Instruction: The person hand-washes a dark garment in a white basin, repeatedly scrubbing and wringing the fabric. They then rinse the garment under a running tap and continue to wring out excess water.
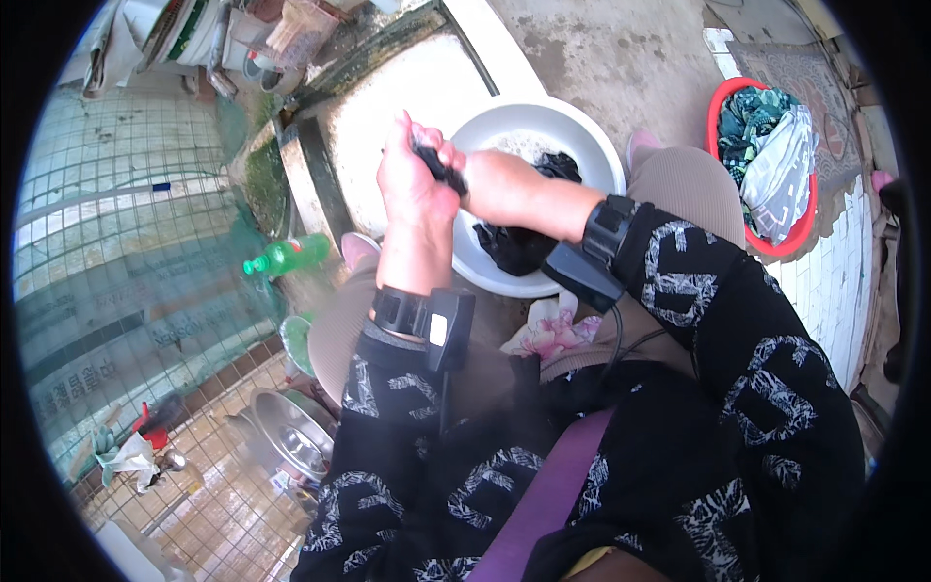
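Observation:
A small black cloth [438,166] is bunched between my two hands, above the left rim of a white plastic basin [609,156]. My left hand [409,177] is closed around the cloth, its thumb pointing up. My right hand [491,182] presses in from the right against the same cloth; its fingers are mostly hidden. More dark, wet-looking cloth [513,249] lies in the basin, partly covered by my right forearm. Pale suds or specks show on the basin floor.
A red tub [794,244] holding green and grey-white clothes stands right. At left are a green bottle [294,254], wire mesh [109,211] and a metal bowl [294,433]. A pale slab [407,87] lies beyond my hands. A dark shape [891,291] is at the far right.

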